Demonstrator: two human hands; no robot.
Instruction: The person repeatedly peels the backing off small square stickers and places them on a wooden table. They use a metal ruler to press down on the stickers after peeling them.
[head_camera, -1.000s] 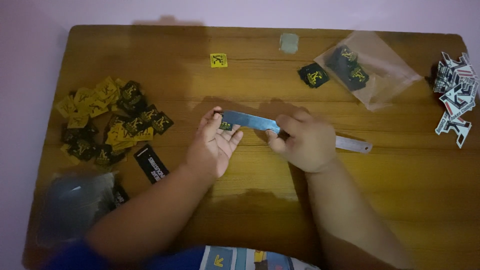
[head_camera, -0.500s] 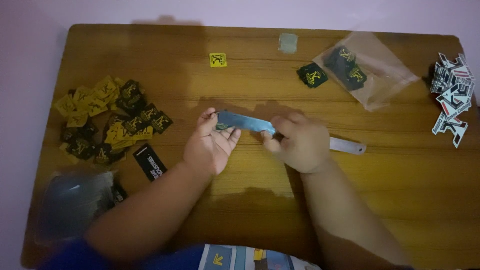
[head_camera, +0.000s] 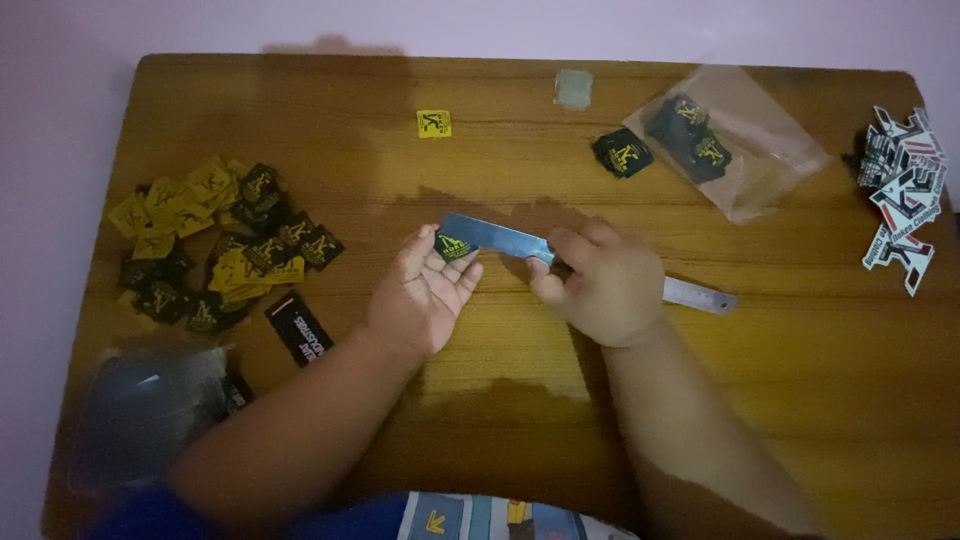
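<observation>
My left hand (head_camera: 425, 290) holds a small black square label with a yellow mark (head_camera: 455, 246) in its fingertips, at the middle of the wooden table (head_camera: 480, 400). My right hand (head_camera: 600, 285) grips a steel ruler (head_camera: 500, 238) that lies slanted across the table, its near end (head_camera: 700, 296) sticking out to the right of the hand. The ruler's left end touches or overlaps the label.
A heap of yellow and black labels (head_camera: 215, 245) lies at the left, with a black tag (head_camera: 298, 328) and a clear bag (head_camera: 150, 410) below it. A single yellow label (head_camera: 434, 123), a black label stack (head_camera: 622, 153), a clear bag with labels (head_camera: 725, 140) and white stickers (head_camera: 900, 190) lie at the back and right.
Both hands stay at the table's middle with ruler and label. The ruler's free right end has shifted slightly left and up; otherwise little differs.
</observation>
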